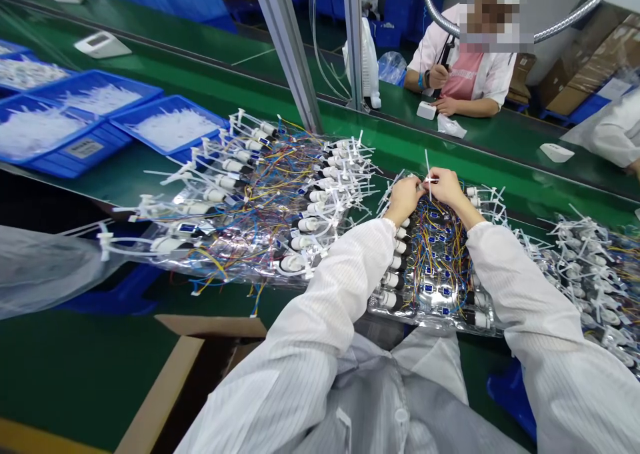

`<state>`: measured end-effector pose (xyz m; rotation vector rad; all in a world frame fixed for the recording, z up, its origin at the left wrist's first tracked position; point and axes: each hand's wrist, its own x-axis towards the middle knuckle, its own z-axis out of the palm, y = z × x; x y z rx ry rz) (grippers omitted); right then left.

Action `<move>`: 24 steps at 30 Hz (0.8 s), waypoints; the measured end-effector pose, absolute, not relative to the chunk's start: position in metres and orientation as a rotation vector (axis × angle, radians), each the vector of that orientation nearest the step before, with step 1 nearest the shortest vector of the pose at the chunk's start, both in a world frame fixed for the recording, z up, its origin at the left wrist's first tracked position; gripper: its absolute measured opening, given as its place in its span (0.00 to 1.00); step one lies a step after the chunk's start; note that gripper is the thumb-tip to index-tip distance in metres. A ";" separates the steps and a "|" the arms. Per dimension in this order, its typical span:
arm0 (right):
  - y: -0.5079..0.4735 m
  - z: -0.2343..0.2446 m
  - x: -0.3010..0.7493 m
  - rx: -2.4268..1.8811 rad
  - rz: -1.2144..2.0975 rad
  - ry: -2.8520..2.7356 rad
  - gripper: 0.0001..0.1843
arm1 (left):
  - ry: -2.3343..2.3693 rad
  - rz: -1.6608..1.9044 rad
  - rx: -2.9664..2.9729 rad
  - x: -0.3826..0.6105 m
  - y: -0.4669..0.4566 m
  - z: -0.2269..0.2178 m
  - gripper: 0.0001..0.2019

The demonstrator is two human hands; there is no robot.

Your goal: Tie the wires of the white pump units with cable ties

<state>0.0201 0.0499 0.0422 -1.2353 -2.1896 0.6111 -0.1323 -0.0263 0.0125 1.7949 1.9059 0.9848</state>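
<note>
My left hand point(406, 195) and my right hand point(446, 186) meet over the far end of a clear plastic tray point(425, 317). The right fingers pinch a white plastic tube fitting point(429, 179), with a thin piece sticking up from it. My left fingertips are pressed together close beside it; what they hold is hidden. Small cylindrical motors or pumps with white ends point(389, 299) line both sides of the tray. Between them lie yellow, blue and red wires point(435, 241) and small blue circuit boards point(429, 288).
More trays of wired units point(270, 201) lie at the left, and others point(585, 267) at the right. Blue bins point(75, 164) hold white plastic parts. A metal post point(287, 47) rises behind the bench. Across the line sits a co-worker point(463, 81). An open cardboard box point(165, 387) stands below.
</note>
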 end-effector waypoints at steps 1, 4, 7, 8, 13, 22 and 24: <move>0.050 0.041 0.020 -1.235 0.615 -2.192 0.05 | 1.901 0.982 1.788 -0.133 -0.026 0.012 0.07; 0.048 0.038 0.020 -1.227 0.633 -2.173 0.06 | 1.892 0.994 1.772 -0.133 -0.027 0.012 0.07; 0.041 0.035 0.024 -1.195 0.673 -2.139 0.05 | 1.882 1.012 1.794 -0.130 -0.030 0.014 0.07; 0.039 0.033 0.025 -1.179 0.690 -2.128 0.06 | 1.879 1.019 1.805 -0.128 -0.031 0.015 0.08; 0.038 0.023 0.022 -1.133 0.755 -2.085 0.17 | 1.937 1.138 1.717 -0.121 -0.034 0.016 0.27; 0.021 0.039 -0.001 -1.110 0.595 -2.279 0.11 | 1.906 1.313 1.391 -0.111 -0.039 0.043 0.30; 0.014 0.047 -0.008 -1.100 0.551 -2.335 0.10 | 1.941 1.355 1.335 -0.110 -0.043 0.060 0.33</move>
